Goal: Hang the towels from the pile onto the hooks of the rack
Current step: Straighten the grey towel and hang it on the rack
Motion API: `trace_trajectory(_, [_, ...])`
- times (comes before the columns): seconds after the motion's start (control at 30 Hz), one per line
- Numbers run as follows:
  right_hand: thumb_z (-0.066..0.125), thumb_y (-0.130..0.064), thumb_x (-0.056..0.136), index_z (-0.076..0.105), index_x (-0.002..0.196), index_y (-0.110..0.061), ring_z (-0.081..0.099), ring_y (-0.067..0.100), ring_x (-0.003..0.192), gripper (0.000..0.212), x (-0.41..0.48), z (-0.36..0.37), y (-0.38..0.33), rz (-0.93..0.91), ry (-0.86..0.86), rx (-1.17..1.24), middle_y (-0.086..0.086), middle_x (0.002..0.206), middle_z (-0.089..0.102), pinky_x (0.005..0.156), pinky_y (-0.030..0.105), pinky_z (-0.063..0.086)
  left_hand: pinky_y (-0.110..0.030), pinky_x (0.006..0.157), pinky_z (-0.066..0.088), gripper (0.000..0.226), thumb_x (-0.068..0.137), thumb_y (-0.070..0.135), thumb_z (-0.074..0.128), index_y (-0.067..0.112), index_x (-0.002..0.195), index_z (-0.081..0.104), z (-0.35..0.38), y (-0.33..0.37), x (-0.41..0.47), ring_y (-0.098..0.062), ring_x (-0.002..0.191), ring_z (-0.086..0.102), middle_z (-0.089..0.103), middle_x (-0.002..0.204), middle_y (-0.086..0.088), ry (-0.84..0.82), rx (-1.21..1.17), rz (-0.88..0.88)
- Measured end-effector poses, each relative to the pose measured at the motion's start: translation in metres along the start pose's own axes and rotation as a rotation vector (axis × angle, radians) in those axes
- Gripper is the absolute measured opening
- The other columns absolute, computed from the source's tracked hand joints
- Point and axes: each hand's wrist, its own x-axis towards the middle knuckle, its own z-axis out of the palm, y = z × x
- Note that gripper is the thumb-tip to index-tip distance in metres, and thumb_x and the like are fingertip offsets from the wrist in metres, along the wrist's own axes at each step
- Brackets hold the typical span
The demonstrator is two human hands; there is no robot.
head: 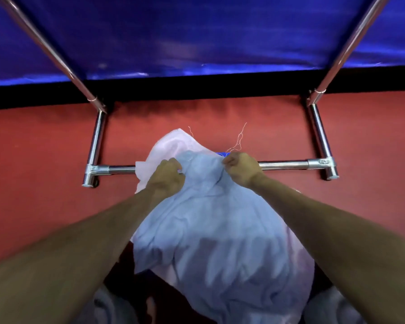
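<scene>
A light blue towel (211,230) hangs bunched in front of me, its top edge held up over the low cross bar of the metal rack (288,164). My left hand (167,176) grips the towel's upper left part. My right hand (240,168) pinches its upper right corner. A pale pink towel (171,143) shows behind and to the left of the blue one, with loose threads above it. No hooks are in view.
The rack's chrome base legs (95,146) stand on a red floor (33,160), with slanted poles rising at the left and right. A blue sheet (197,31) covers the wall behind. More pale cloth (332,307) lies at the bottom edge.
</scene>
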Motion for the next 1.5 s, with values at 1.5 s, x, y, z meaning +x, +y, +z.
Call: trace_trajectory(1.5, [0.052,-0.027,0.096,0.052,0.083,-0.019,0.037,0.008,0.056,0.015,-0.233,-0.196,-0.193,-0.697,0.319,0.301,-0.011,0.060,0.044,0.056,0.025,0.033,-0.030,0.062,0.035,0.040,0.086,0.041,0.065,0.002,0.081,0.057,-0.231,0.126,-0.236,-0.012,0.066,0.043,0.050,0.070,0.003,0.162,-0.173,0.596])
